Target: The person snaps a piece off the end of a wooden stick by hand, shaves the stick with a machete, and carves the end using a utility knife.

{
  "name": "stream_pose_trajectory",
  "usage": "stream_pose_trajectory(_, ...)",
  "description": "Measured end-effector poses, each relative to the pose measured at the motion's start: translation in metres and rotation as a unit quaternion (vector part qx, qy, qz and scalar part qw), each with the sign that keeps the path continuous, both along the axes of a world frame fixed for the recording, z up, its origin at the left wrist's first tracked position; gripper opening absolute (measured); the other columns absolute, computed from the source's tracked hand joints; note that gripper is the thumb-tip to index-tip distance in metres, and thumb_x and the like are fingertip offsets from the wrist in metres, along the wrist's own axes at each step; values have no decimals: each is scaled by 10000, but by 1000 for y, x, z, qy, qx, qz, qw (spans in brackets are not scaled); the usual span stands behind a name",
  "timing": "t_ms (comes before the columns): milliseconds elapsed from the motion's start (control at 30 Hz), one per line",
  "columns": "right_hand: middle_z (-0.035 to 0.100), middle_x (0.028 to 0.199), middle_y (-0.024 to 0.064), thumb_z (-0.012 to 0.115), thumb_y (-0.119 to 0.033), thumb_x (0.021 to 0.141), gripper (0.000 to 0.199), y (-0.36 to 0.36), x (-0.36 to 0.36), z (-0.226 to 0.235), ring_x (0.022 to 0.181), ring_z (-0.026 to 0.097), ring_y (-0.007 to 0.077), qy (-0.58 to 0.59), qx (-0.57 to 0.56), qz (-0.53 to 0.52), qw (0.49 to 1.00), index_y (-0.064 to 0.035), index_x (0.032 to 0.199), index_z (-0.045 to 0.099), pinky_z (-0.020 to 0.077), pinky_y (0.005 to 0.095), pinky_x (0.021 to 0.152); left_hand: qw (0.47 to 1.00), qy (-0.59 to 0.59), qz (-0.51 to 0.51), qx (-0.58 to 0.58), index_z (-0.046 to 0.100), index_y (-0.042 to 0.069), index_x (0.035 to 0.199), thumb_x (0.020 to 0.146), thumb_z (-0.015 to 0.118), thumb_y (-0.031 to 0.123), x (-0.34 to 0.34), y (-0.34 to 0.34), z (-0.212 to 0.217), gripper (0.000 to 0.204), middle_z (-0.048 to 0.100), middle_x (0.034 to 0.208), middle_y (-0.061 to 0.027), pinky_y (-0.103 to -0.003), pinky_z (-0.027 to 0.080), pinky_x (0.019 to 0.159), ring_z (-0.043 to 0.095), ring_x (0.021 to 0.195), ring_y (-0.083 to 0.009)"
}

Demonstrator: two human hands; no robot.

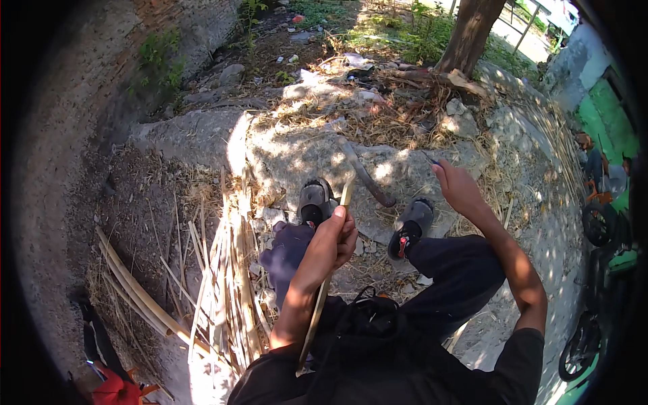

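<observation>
My left hand point(329, 244) is closed around a long, narrow strip of split bamboo point(318, 307). One end pokes up past my thumb and the other runs down beside my left forearm toward my body. Raised out to the right, my right hand point(460, 191) grips what looks like a small knife point(430, 158), its thin dark tip pointing up and left. Most of its handle is hidden in my fingers, and it is apart from the strip. A curved dark piece point(366, 174), perhaps a sickle or bent wood, lies on the ground between my shoes.
A pile of pale split strips point(233, 290) lies to my left, with longer curved poles point(138, 290) beyond it. A low rough stone ledge point(182, 138) crosses ahead, below a tree trunk point(469, 37). Motorcycles point(597, 223) stand far right; another person point(115, 388) is at lower left.
</observation>
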State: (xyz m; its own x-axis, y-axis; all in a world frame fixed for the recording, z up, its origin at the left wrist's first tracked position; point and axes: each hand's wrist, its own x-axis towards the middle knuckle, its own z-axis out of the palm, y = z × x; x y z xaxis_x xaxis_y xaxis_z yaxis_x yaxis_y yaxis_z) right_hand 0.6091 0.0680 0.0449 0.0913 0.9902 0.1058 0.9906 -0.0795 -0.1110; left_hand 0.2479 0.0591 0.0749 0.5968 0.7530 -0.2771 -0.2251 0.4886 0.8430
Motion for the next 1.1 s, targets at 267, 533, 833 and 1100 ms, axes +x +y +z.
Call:
stream_pose_trajectory(267,626,788,211,470,-358,1112,377,2,-76,75,729,620,428,320,0,155,935,1,1121,587,446,514,690,998,-27,-46,46,548,69,1296,1142,499,312,8,1,0,292,475,586,15,-241,356,389,445,424,-62)
stream_pose_trajectory(533,686,851,145,603,-381,1054,335,-6,-92,71,678,665,384,192,34,328,924,-59,1145,596,485,475,592,994,31,-35,103,587,58,1270,1119,567,257,17,-1,-9,251,470,566,47,-223,294,403,398,419,-25)
stream_pose_trajectory(833,694,861,104,610,-429,1041,349,0,-95,69,661,672,353,140,38,316,938,-90,1123,603,473,451,564,987,61,24,144,637,29,1131,1099,607,210,14,-5,-4,186,498,601,71,-232,307,460,435,505,1)
stream_pose_trajectory(1100,681,818,112,599,-436,1046,346,-2,-98,71,676,662,383,165,33,317,934,-95,1105,599,449,492,586,964,126,44,229,602,9,1034,1094,600,213,11,-9,-14,213,535,588,-5,-286,356,484,477,516,-53)
